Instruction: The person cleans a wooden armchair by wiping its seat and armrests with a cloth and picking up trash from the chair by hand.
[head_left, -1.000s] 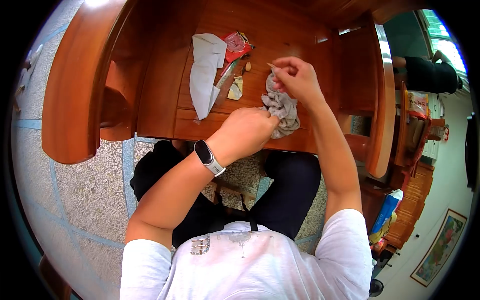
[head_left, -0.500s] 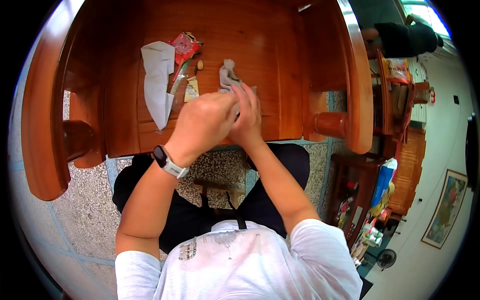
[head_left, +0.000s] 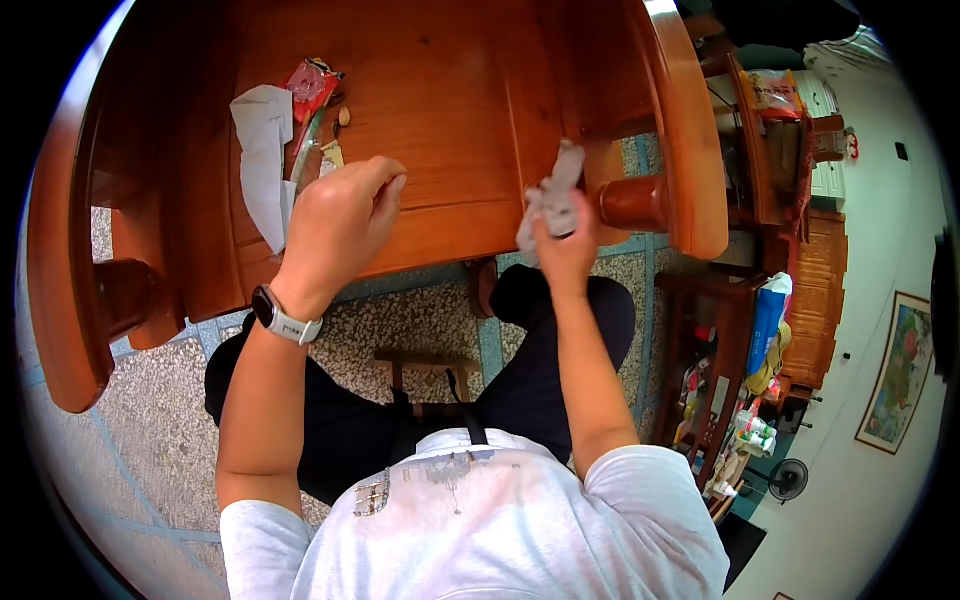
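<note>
My right hand [head_left: 566, 240] grips a crumpled grey cloth [head_left: 553, 195] near the right front corner of the wooden chair seat [head_left: 450, 150]. Part of the cloth hangs over the seat's front edge. My left hand [head_left: 340, 225], with a watch [head_left: 285, 315] on its wrist, is closed above the left part of the seat. Its fingers curl inward, and whether anything is inside is hidden. Just beyond it lie a folded white paper [head_left: 262, 160], a red packet [head_left: 312, 88], a small brown piece [head_left: 344, 117] and a pale yellow scrap [head_left: 332, 155].
Thick wooden armrests [head_left: 685, 130] flank the seat on both sides. My legs are under its front edge, with a low wooden stool [head_left: 425, 362] between them on the speckled floor [head_left: 170, 420]. Shelves and bags [head_left: 768, 325] stand to the right. Another person is partly visible at upper right.
My hands have come apart. The right one has carried the grey cloth rightward to the seat's corner, and the left one has drawn back leftward. The view has shifted to the right.
</note>
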